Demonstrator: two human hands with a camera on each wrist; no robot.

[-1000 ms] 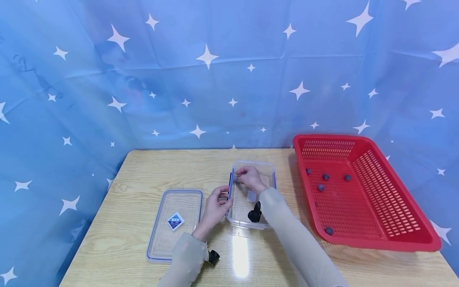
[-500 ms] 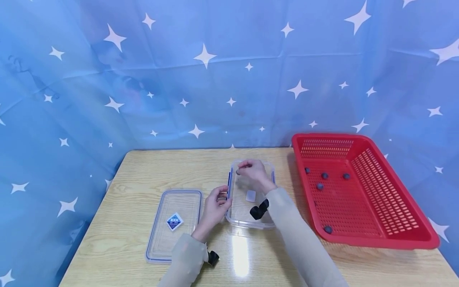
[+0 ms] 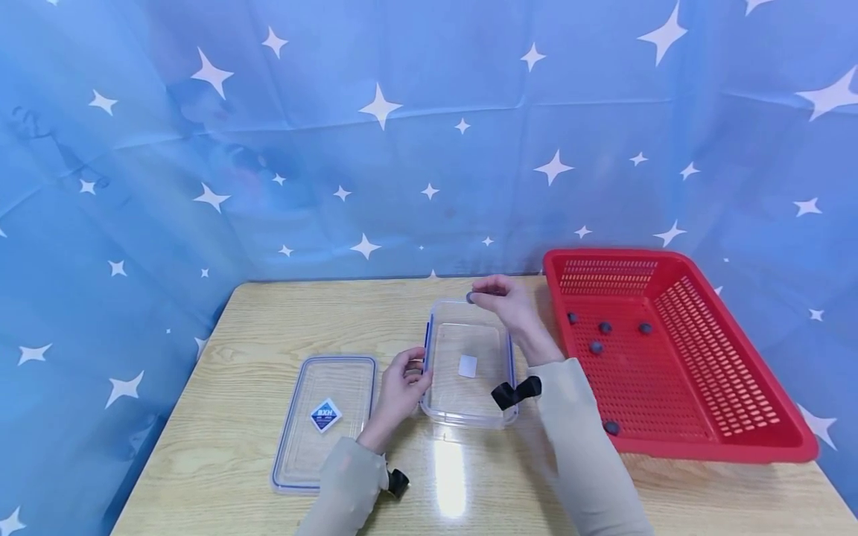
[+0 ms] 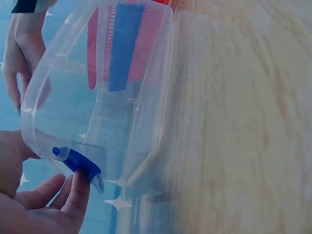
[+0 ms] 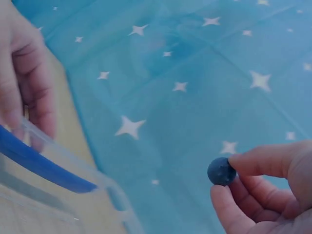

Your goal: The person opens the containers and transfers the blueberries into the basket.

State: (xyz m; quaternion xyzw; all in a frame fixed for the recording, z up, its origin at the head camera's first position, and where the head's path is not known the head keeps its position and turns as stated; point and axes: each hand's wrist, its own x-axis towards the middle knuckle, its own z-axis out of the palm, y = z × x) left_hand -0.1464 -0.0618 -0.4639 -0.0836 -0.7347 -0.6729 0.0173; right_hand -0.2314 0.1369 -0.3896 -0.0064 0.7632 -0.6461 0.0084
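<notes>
My right hand [image 3: 509, 304] pinches a dark blue blueberry [image 5: 221, 171] between thumb and fingertips. In the head view it hovers over the far right edge of a clear plastic food container [image 3: 479, 398] with blue-edged sides. At the container's left side, my left hand [image 3: 400, 387] holds the rim beside a blue clip [image 4: 80, 163], its fingers touching the clip. Part of the left thumb lies behind the clear wall in the left wrist view. A pale square [image 3: 467, 365] shows on the container's floor.
The container's flat lid [image 3: 355, 406], with a blue diamond label [image 3: 325, 415], lies on the wooden table [image 3: 268, 320] at left. To the right stands a red basket [image 3: 710, 449] holding several blueberries [image 3: 596, 347]. A blue star-patterned curtain [image 3: 402, 149] hangs behind the table.
My right hand has risen from inside the container and moved right and away, carrying the blueberry over the far rim. The left hand stays at the container's left side.
</notes>
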